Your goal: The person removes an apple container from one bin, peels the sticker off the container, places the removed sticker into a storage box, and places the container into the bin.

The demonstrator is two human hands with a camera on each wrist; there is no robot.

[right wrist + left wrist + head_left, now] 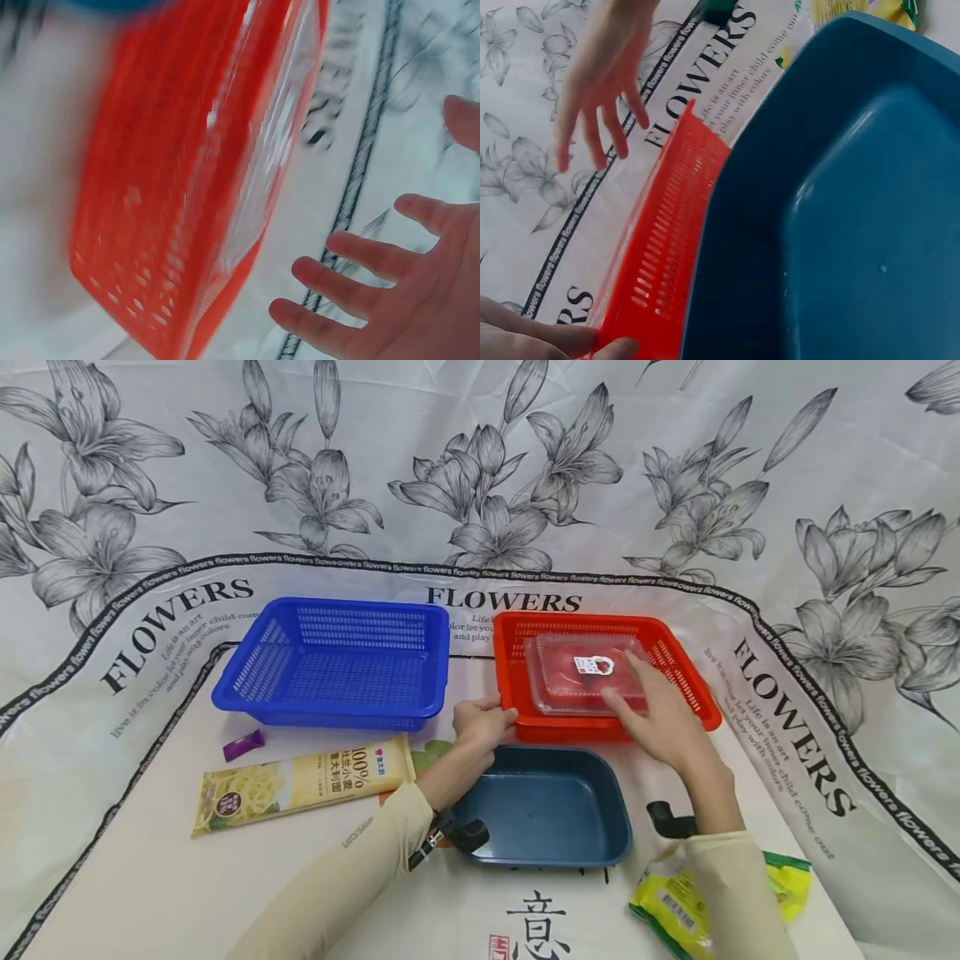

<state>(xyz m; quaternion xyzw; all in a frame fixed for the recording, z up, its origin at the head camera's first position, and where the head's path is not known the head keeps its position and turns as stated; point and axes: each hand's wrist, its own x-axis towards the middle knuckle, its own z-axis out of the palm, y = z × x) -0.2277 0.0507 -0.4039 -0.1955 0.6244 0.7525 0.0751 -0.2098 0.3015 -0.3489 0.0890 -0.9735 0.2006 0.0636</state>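
Yellow bag near right. Far right, clear box in red basket; left hand pinches basket's edge, right hand spread above. Box looks light, slick, crushable; I'd grip sides.

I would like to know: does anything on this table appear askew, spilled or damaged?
Nothing looks spilled or plainly damaged. The pasta packet lies slightly slanted, and a small purple packet lies loose near the blue basket; neither seems wrong. The clear container sits in the red basket.
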